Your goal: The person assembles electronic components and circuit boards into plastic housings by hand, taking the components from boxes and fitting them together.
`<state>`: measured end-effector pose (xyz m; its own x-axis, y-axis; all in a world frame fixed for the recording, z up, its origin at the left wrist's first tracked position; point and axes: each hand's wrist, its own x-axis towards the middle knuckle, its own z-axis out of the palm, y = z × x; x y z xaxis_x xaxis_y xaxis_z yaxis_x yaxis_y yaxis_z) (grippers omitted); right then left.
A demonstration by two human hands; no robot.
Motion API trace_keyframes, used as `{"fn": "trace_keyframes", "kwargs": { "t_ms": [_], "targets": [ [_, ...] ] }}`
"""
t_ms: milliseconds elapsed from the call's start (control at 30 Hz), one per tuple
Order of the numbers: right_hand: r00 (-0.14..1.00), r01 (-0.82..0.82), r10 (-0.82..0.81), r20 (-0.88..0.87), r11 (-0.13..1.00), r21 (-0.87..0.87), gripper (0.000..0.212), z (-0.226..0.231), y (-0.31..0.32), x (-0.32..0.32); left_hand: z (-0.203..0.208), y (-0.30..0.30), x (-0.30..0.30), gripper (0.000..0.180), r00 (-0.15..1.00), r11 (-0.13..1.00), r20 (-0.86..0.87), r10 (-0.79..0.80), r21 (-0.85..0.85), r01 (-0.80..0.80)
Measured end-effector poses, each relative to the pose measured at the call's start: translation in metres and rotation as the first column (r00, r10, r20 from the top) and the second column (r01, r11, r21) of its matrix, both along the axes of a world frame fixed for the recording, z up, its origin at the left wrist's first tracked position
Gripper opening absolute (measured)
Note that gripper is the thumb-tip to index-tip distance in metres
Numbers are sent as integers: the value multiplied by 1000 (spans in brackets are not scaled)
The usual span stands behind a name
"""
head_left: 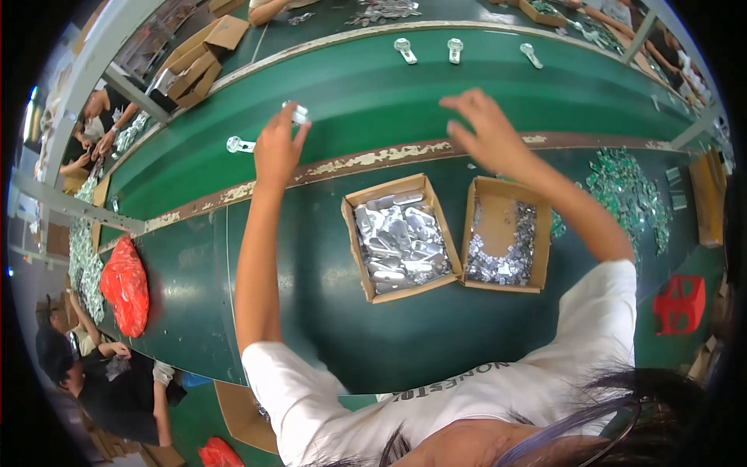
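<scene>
My left hand (278, 148) reaches over the green conveyor belt (358, 105), its fingertips closed around a small white-and-silver part (299, 114). The fingers partly cover that part. Just left of this hand, a similar elongated part with a round end (240, 145) lies on the belt. My right hand (484, 128) is over the belt's near side, fingers apart and slightly blurred, holding nothing. Below the hands, a cardboard box (359, 274) holds shiny silver elongated pieces. Beside it, another cardboard box (506, 286) contains many small metal pieces.
Farther along the belt lie more white parts (455, 50). Green circuit boards (622, 191) are heaped on the table at right. A red plastic bag (124, 286) sits at left, and a red stool (679, 303) stands at right. Co-workers (117, 389) sit at left.
</scene>
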<state>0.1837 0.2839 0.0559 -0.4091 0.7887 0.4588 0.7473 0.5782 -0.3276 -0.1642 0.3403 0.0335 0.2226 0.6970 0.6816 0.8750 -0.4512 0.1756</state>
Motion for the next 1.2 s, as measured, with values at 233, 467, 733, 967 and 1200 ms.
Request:
{"fn": "trace_keyframes", "kwargs": {
  "t_ms": [233,467,733,967,1200],
  "targets": [
    [942,-311,305,-144,950,-25,83,14,-182,-35,69,-205,111,74,641,330,734,-225,-561,759],
    [576,-814,-2,-818,99,-573,44,2,-218,-36,26,-260,95,80,493,43,869,37,-494,869],
    [398,-557,-377,-836,624,-548,51,-23,-215,-38,-26,-310,120,14,833,910,552,-29,-330,250],
    [825,-261,-240,-512,641,-722,46,-34,-232,-27,-29,-292,117,8,901,964,434,25,-249,93],
    [965,5,1,262,1000,-20,63,-60,-239,-44,-2,-199,123,21,948,892,-52,-315,-356,277]
  ]
}}
